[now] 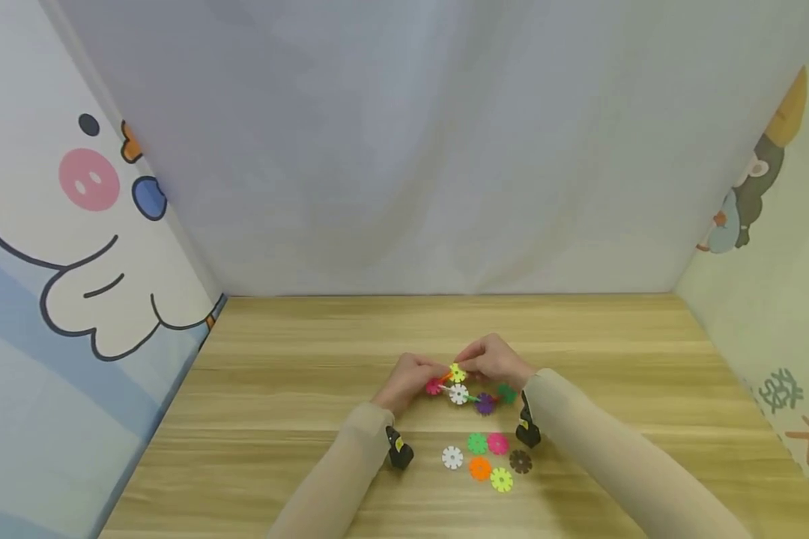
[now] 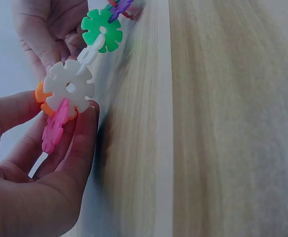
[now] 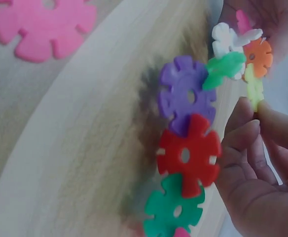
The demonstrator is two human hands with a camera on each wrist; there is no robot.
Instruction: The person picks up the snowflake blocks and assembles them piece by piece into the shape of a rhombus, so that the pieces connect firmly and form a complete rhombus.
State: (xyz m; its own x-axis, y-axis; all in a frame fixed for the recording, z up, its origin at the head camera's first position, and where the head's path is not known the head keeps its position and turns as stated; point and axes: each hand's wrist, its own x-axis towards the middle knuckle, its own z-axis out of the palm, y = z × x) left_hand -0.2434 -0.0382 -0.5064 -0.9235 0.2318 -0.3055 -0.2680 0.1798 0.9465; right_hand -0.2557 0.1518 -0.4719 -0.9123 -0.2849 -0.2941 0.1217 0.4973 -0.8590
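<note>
Notched plastic interlocking discs are slotted together in a chain above the wooden table. Its pink disc (image 2: 55, 129), white disc (image 2: 57, 81) and orange disc (image 2: 43, 98) sit at my left hand (image 1: 407, 380), whose thumb and fingers hold the chain there. Between thumb and fingertips, my right hand (image 3: 260, 163) pinches a yellow disc (image 3: 255, 91), which meets the orange one. From the white disc the chain runs through a light green disc (image 3: 225, 69), a purple disc (image 3: 176, 91), a red disc (image 3: 173, 155) and a dark green disc (image 3: 159, 205).
Loose discs lie on the table (image 1: 297, 419) nearer the body: white (image 1: 452, 464), green (image 1: 476, 451), pink (image 1: 497, 451), orange (image 1: 480, 477), yellow (image 1: 502, 486) and brown (image 1: 520, 468). A pale curtain (image 1: 404, 187) hangs behind the table, with printed panels at both sides.
</note>
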